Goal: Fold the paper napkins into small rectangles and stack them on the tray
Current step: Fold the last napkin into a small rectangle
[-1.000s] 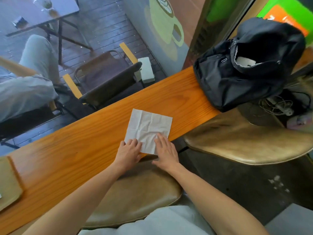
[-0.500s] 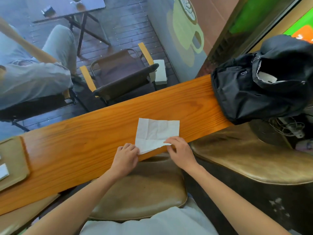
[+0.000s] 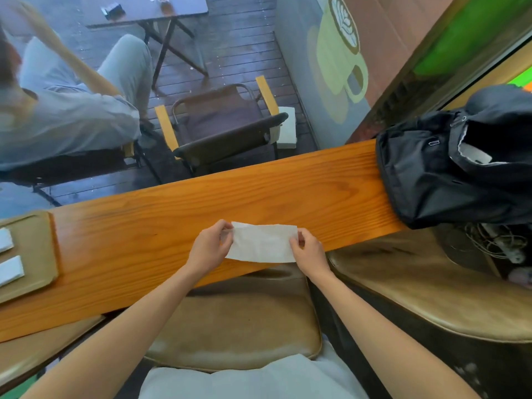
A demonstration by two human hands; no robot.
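A white paper napkin (image 3: 262,242) lies folded in half as a wide strip near the front edge of the orange wooden counter (image 3: 172,214). My left hand (image 3: 210,246) pinches its left end and my right hand (image 3: 309,249) pinches its right end. At the far left of the counter sits a tan tray (image 3: 37,249) with two small folded white napkins, one (image 3: 10,270) near the front and one (image 3: 5,240) behind it, both cut off by the frame edge.
A black backpack (image 3: 449,174) fills the counter's right end. Tan padded stools (image 3: 244,321) stand below the counter in front of me. Beyond the window are a chair (image 3: 224,131), a table and a seated person (image 3: 63,110).
The napkin lay flat and square a second ago. Both hands lifted its near edge and brought it over to the far edge, leaving a half-height strip held at both ends. The view shifted, showing the tray.
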